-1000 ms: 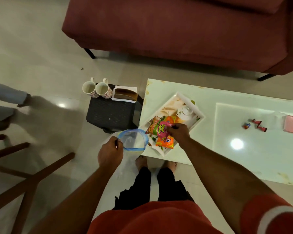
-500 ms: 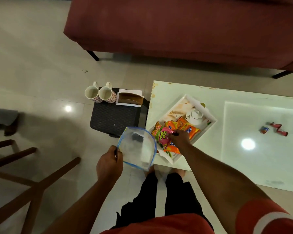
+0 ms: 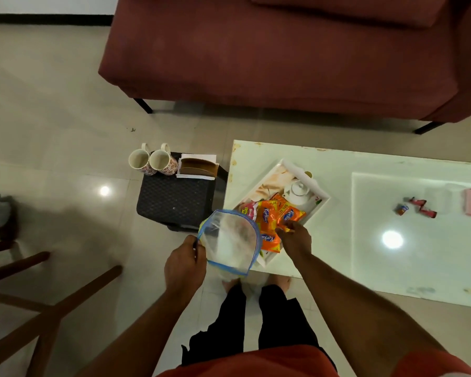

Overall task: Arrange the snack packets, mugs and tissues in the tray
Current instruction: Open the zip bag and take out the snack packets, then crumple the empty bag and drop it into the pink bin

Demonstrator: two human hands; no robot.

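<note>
Maroon sofa (image 3: 283, 50), white table (image 3: 392, 254), dark stool (image 3: 174, 202), white teapot (image 3: 298, 193), wooden chair legs (image 3: 38, 308)

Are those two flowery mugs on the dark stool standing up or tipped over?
Upright: both mugs stand side by side on the stool, open mouths facing up.

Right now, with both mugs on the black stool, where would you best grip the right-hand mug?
By its handle, probably. The right-hand mug stands upright on the black stool, handle facing the sofa, nearly touching the other mug. Come from above, over the far side.
</note>
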